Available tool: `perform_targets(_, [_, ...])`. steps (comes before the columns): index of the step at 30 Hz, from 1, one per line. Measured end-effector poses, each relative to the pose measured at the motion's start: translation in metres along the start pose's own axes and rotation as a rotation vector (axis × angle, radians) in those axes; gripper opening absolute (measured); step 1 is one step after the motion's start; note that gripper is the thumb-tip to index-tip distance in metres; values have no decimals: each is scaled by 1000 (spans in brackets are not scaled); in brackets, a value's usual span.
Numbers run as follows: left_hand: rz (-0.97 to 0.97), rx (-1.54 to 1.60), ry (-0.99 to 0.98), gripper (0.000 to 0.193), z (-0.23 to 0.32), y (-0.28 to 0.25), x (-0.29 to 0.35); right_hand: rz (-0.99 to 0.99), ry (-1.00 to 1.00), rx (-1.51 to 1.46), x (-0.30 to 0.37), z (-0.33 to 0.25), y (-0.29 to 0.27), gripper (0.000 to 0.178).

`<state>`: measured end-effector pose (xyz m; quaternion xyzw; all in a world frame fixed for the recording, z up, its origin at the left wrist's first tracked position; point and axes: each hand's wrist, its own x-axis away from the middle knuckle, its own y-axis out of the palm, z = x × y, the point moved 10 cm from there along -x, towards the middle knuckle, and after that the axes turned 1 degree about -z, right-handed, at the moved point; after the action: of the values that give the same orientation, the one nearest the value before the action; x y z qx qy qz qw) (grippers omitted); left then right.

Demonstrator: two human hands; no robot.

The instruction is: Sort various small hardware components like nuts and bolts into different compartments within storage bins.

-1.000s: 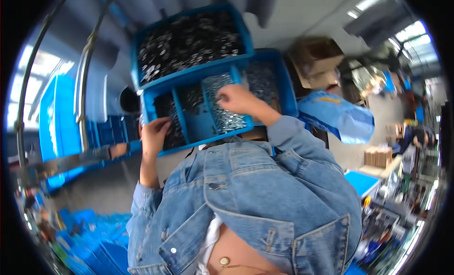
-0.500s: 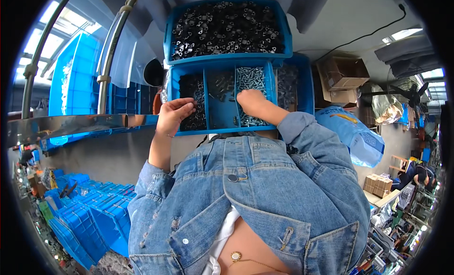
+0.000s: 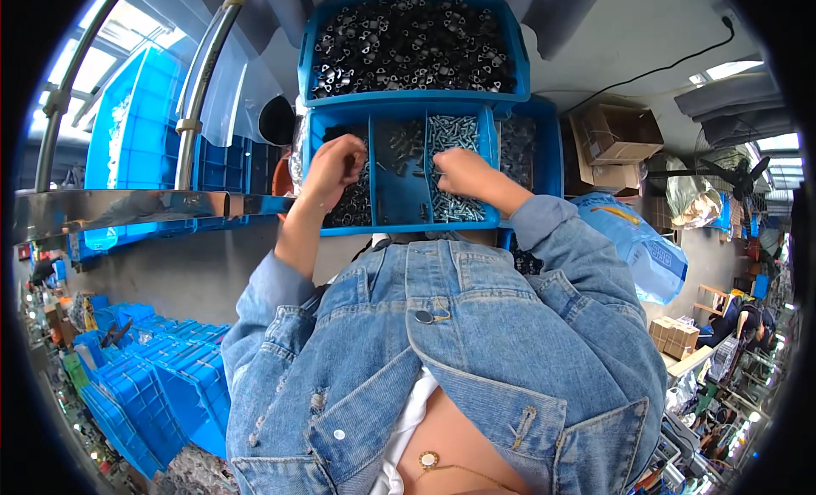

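Over divided blue plastic tray (image 3: 398, 193), left hand (image 3: 337, 165), right hand (image 3: 463, 173) curled, hold unclear; likely picking silver metal screws (image 3: 452, 129), next wants fingertip precision.

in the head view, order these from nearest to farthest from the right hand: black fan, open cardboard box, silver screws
1. Silver screws, by the right hand
2. Open cardboard box, to its right
3. Black fan, farther right

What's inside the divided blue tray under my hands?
The tray holds small black parts at left, dark pieces in the middle, and silver screw-like pieces at right. Your left hand and right hand hide some of the contents.
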<state>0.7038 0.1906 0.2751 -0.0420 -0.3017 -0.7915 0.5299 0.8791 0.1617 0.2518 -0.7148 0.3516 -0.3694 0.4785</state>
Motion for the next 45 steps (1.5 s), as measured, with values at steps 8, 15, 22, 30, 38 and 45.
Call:
perform_targets(8, [-57,-2241,394,12,-33,87,-42,-338,137,-2203,28,6,-59,18])
perform_targets(15, [-151,-2344,327,13,-56,83,-55,407,370,-930,-41,148,-131,36])
perform_targets(22, [-128,-2123,260,15,-31,85,-41,94,431,181,-104,151,-115,34])
perform_targets(30, [-176,-1386,316,23,67,79,6,-173,273,-2076,-52,61,-81,14])
perform_targets(38, [-338,-1509,640,14,84,166,16,-58,318,-2509,-7,-34,-29,28])
perform_targets(45, [-297,-1304,681,24,86,136,34,111,534,-2654,-1,-7,25,32])
